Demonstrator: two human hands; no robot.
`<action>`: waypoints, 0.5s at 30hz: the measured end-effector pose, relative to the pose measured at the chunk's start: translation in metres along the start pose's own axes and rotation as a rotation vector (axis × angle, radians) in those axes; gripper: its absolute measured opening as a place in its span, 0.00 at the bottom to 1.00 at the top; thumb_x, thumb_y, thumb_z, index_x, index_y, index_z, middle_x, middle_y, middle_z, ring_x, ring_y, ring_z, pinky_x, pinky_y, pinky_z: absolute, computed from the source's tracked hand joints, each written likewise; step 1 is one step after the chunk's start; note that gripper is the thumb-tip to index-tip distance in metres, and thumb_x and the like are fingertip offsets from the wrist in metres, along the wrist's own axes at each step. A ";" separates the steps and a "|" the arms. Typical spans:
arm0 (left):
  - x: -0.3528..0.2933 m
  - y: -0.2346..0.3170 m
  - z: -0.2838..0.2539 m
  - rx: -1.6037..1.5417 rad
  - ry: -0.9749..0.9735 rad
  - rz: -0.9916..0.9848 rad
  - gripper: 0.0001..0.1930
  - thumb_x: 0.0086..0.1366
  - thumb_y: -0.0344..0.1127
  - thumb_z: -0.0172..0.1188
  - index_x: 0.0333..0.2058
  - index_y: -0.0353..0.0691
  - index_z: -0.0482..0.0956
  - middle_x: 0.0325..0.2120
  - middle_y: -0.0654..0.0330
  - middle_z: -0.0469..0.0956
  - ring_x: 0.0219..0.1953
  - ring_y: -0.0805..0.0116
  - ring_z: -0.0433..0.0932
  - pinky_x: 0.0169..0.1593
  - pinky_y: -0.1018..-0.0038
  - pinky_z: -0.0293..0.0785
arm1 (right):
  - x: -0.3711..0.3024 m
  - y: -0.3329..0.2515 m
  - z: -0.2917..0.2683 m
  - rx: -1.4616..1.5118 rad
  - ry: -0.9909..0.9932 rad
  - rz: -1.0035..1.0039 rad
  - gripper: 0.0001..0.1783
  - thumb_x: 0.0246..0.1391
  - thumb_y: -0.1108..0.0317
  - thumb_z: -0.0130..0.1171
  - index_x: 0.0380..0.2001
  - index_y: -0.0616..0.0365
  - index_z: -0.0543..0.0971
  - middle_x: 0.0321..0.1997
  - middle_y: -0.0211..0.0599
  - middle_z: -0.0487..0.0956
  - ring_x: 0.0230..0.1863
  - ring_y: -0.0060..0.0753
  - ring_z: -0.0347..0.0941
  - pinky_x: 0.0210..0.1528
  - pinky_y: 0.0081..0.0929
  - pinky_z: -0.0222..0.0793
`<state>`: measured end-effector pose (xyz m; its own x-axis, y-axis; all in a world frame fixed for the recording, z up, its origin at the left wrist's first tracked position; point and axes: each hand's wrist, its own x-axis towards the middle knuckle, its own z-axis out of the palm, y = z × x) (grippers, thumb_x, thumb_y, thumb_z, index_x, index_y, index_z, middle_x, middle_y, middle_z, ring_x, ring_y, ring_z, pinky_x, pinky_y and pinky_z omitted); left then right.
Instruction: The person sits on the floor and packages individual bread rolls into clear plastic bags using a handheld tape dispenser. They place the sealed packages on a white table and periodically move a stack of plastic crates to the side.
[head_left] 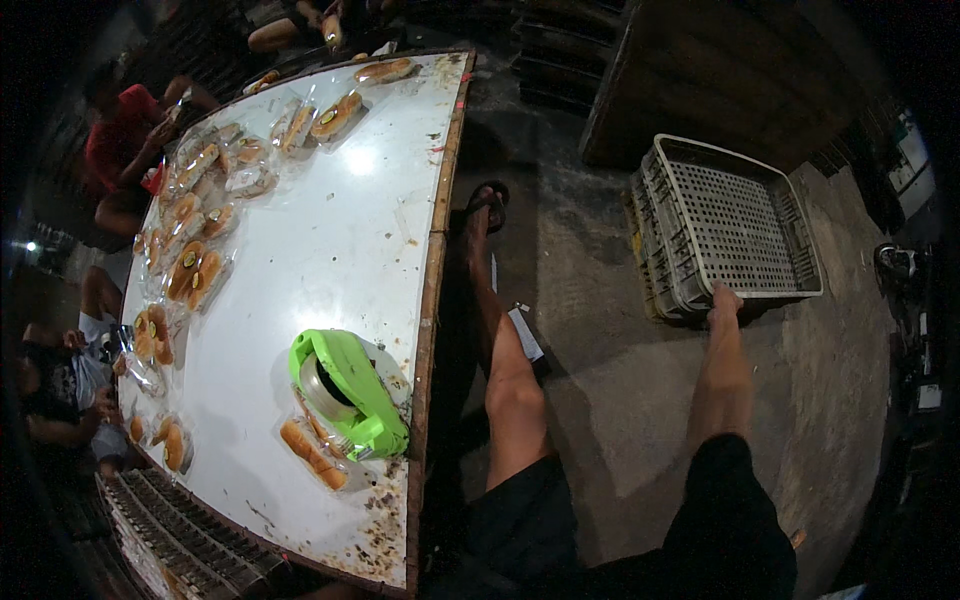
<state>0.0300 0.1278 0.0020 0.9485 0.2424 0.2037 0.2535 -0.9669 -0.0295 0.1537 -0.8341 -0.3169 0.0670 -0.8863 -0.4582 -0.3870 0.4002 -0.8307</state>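
Note:
Neither my left hand nor my right hand is in the picture. A bright green tape dispenser (pixel 375 410) with a roll of clear tape (pixel 322 388) stands near the right edge of the white table (pixel 300 270). Against its left side lies a long bun (pixel 313 455) in clear wrapping. Many more wrapped buns (pixel 190 275) are spread along the table's far and left sides, some piled on each other. My left leg (pixel 515 390) is bent beside the table, a dark sandal (pixel 490 195) on its foot. My bare right foot (pixel 725 297) rests on the near rim of a crate.
The pale perforated plastic crates (pixel 670 270) stand stacked on the floor at right. A person in red (pixel 120 140) and another person (pixel 75 390) sit along the table's left side; hands show at the far end. A dark slatted stack (pixel 190 530) stands at the table's near-left corner.

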 end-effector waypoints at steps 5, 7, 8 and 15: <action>-0.004 0.011 0.001 -0.100 -0.037 0.024 0.37 0.69 0.56 0.54 0.67 0.36 0.58 0.64 0.47 0.64 0.63 0.55 0.66 0.65 0.62 0.61 | -0.166 0.016 -0.068 0.179 -0.192 -0.262 0.42 0.62 0.66 0.50 0.73 0.53 0.41 0.73 0.54 0.52 0.73 0.55 0.50 0.70 0.60 0.51; -0.010 0.013 0.001 -0.147 -0.037 0.031 0.37 0.69 0.55 0.55 0.67 0.36 0.57 0.64 0.46 0.63 0.63 0.54 0.66 0.66 0.61 0.61 | -0.228 0.044 -0.110 0.185 -0.314 -0.236 0.39 0.58 0.69 0.48 0.72 0.53 0.50 0.69 0.49 0.58 0.68 0.52 0.57 0.65 0.61 0.58; -0.013 0.014 0.000 -0.169 -0.043 0.034 0.37 0.69 0.55 0.55 0.67 0.36 0.57 0.64 0.46 0.62 0.63 0.53 0.66 0.66 0.60 0.60 | -0.257 0.062 -0.124 0.135 -0.289 -0.196 0.38 0.56 0.71 0.48 0.71 0.54 0.53 0.66 0.47 0.61 0.65 0.50 0.60 0.63 0.56 0.61; -0.043 0.014 -0.017 -0.409 -0.009 0.018 0.38 0.69 0.54 0.54 0.69 0.37 0.54 0.66 0.44 0.59 0.65 0.51 0.63 0.67 0.57 0.58 | -0.415 0.083 -0.144 0.307 -1.076 -0.318 0.39 0.48 0.66 0.58 0.64 0.62 0.61 0.56 0.46 0.71 0.58 0.44 0.68 0.63 0.45 0.63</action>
<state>-0.0106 0.1020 0.0092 0.9544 0.2236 0.1979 0.1416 -0.9224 0.3593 -0.0389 -0.4667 -0.1499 0.9247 -0.3599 -0.1243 0.0171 0.3653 -0.9307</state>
